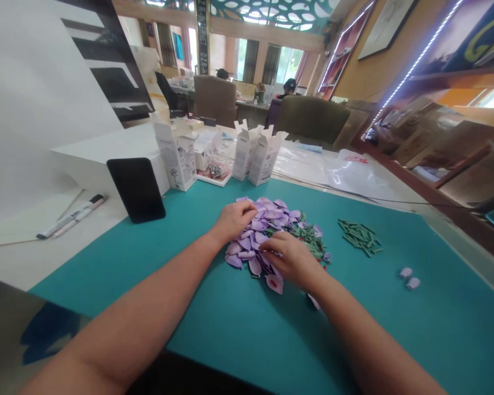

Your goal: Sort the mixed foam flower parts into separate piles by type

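Observation:
A heap of lilac plastic petal pieces point(249, 241) lies on the teal mat point(181, 219), mixed with small green leaf-like pieces point(310, 237) on its right side. My left hand point(235, 218) is at the heap's upper left edge, fingers curled and pressed together against the petals; whatever they hold is hidden. Over the front right of the heap, my right hand point(290, 255) has its bent fingertips closed down among the petals, and I cannot make out what is in them. A pink-lilac piece with a red centre point(275, 283) lies at the heap's front.
Green sticks point(360, 237) are piled on the right, with two pale lilac pieces point(409, 278) nearer. A black tablet point(136, 190) leans on a white box at left, beside pens point(72, 216). Opened white cartons point(265, 156) and a parts tray point(216, 174) stand behind. People sit farther back.

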The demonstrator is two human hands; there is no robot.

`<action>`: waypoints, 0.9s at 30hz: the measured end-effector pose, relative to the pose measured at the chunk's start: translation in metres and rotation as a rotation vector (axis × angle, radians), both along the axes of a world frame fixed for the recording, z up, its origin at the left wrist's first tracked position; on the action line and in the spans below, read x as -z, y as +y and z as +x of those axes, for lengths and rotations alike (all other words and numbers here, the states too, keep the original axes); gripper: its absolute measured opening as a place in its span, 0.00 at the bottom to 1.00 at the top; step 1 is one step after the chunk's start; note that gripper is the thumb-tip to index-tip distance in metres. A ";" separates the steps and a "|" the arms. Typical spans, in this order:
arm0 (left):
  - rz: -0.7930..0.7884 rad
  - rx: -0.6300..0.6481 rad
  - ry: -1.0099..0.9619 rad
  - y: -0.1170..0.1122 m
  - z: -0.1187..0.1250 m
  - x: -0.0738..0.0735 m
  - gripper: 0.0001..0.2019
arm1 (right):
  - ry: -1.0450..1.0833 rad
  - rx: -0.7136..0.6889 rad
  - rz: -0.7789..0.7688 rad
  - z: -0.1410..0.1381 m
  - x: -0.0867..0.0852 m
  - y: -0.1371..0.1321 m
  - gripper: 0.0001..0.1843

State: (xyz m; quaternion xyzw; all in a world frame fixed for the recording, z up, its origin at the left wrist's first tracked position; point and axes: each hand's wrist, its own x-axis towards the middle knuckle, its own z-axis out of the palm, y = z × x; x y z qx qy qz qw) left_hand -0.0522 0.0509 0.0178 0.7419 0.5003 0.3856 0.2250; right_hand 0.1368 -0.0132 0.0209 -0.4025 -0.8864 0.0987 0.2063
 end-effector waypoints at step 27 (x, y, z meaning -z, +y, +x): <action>-0.131 0.046 0.649 -0.008 -0.013 -0.019 0.09 | 0.335 0.189 -0.103 -0.019 0.004 0.000 0.01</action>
